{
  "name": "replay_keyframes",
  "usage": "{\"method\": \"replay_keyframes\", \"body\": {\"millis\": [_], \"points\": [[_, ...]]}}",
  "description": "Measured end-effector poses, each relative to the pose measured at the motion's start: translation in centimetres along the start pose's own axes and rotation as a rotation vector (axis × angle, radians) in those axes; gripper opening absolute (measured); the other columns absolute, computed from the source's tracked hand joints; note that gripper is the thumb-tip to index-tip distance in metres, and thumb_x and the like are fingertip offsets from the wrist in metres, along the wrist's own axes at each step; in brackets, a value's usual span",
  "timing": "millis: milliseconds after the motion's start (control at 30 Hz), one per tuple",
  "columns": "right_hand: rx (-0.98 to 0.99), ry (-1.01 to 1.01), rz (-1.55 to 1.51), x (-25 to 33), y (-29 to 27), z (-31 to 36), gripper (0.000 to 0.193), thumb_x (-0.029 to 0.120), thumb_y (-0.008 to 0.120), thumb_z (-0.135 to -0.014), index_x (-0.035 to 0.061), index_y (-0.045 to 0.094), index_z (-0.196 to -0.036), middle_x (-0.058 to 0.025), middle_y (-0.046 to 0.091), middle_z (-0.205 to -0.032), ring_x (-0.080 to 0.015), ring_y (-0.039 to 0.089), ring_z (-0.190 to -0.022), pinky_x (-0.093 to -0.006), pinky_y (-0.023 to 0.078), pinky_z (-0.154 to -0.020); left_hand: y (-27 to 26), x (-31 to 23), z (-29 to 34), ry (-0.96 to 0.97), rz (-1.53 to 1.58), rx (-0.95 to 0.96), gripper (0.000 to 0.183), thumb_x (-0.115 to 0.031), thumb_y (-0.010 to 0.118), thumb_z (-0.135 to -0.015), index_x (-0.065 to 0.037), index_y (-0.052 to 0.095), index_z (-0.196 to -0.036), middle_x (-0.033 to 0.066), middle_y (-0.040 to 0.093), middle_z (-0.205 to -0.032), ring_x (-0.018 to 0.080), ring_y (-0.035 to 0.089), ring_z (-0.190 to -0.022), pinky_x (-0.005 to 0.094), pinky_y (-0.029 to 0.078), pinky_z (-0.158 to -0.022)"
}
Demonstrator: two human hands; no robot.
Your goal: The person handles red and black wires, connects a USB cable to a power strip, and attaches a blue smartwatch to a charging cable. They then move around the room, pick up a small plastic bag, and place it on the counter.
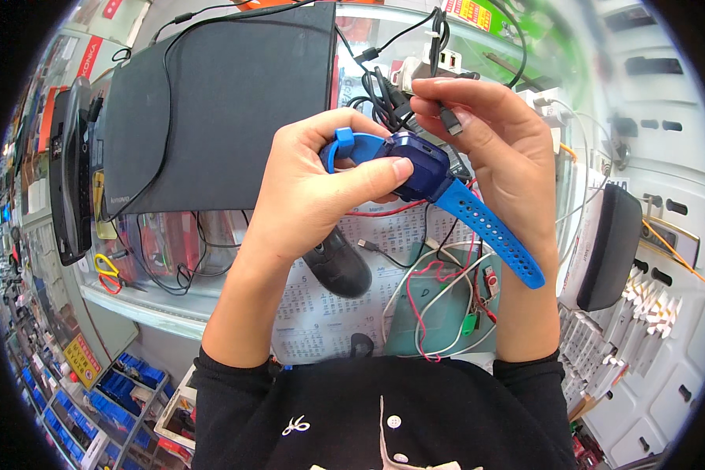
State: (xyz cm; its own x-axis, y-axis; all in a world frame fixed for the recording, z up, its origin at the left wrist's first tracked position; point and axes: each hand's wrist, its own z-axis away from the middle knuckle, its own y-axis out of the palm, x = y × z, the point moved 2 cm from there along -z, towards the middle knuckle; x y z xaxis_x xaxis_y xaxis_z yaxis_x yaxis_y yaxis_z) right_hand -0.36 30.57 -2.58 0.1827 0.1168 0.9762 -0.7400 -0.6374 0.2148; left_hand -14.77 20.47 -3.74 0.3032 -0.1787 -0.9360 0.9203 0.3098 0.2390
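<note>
A smartwatch (426,174) with a dark blue case and a bright blue strap (492,231) is gripped by my left hand (305,180), its thumb pressing on the case. A small slot shows on the case's upper edge. The holed strap end hangs down to the right, in front of my right wrist. Between its thumb and fingers, my right hand (517,145) pinches a black cable plug (451,122). The plug's metal tip points down toward the watch and is apart from it. Part of its cable is hidden behind my fingers.
A black laptop (227,110) lies at the left of the glass counter. Below my hands are a black mouse (338,266), a printed calendar sheet (313,321) and tangled thin cables (427,294). A white power strip (445,59) stands behind; a black case (609,247) sits right.
</note>
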Motion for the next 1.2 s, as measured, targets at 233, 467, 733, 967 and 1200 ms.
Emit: {"method": "replay_keyframes", "body": {"millis": [233, 467, 733, 967, 1200], "points": [[0.006, -0.031, 0.113, -0.1, 0.0, -0.2, 0.021, 0.002, 0.065, -0.081, 0.0001, 0.066, -0.102, -0.0056, 0.064, -0.088, -0.0104, 0.059, -0.088, -0.0243, 0.047, -0.081, -0.4, 0.0, -0.5, -0.042, 0.028, -0.015, 0.022, -0.010, 0.073, -0.073, 0.002, 0.061, -0.087, 0.0069, 0.064, -0.073, 0.0096, 0.062, -0.062, 0.0204, 0.050, -0.055], [0.061, -0.061, 0.439, 1.5, -0.2, -1.2, 0.012, -0.007, 0.062, -0.078, -0.0027, 0.062, -0.089, -0.0071, 0.058, -0.096, -0.0132, 0.056, -0.089, -0.0249, 0.047, -0.079, -1.1, -1.3, -1.4, -0.004, -0.200, -0.020, 0.021, -0.015, 0.073, -0.073, 0.001, 0.063, -0.082, 0.0041, 0.062, -0.069, 0.0083, 0.059, -0.058, 0.0204, 0.047, -0.052], [0.175, -0.153, 0.796, 2.7, -0.1, -2.4, 0.011, -0.003, 0.064, -0.075, 0.0004, 0.062, -0.085, -0.0044, 0.059, -0.090, -0.0125, 0.057, -0.086, -0.0252, 0.046, -0.078, -1.2, -2.0, -2.6, 0.044, -0.297, 0.004, 0.023, -0.016, 0.074, -0.074, -0.001, 0.063, -0.089, 0.0027, 0.062, -0.068, 0.0070, 0.059, -0.054, 0.0190, 0.048, -0.049], [0.212, -0.206, 0.883, 3.1, 0.5, -2.9, 0.008, -0.005, 0.063, -0.073, -0.0019, 0.061, -0.081, -0.0063, 0.059, -0.083, -0.0138, 0.058, -0.079, -0.0246, 0.047, -0.072, -0.8, -2.1, -2.6, 0.091, -0.390, -0.007, 0.020, -0.016, 0.072, -0.073, 0.000, 0.063, -0.080, 0.0007, 0.059, -0.064, 0.0051, 0.055, -0.054, 0.0189, 0.043, -0.048], [0.281, -0.234, 0.973, 4.3, 1.5, -2.9, 0.008, -0.006, 0.062, -0.072, -0.0028, 0.059, -0.079, -0.0058, 0.059, -0.076, -0.0134, 0.058, -0.074, -0.0243, 0.046, -0.069, -0.4, -2.3, -2.7, 0.124, -0.361, -0.026, 0.018, -0.013, 0.070, -0.073, 0.002, 0.063, -0.079, 0.0006, 0.058, -0.064, 0.0048, 0.054, -0.054, 0.0190, 0.042, -0.048]]}}
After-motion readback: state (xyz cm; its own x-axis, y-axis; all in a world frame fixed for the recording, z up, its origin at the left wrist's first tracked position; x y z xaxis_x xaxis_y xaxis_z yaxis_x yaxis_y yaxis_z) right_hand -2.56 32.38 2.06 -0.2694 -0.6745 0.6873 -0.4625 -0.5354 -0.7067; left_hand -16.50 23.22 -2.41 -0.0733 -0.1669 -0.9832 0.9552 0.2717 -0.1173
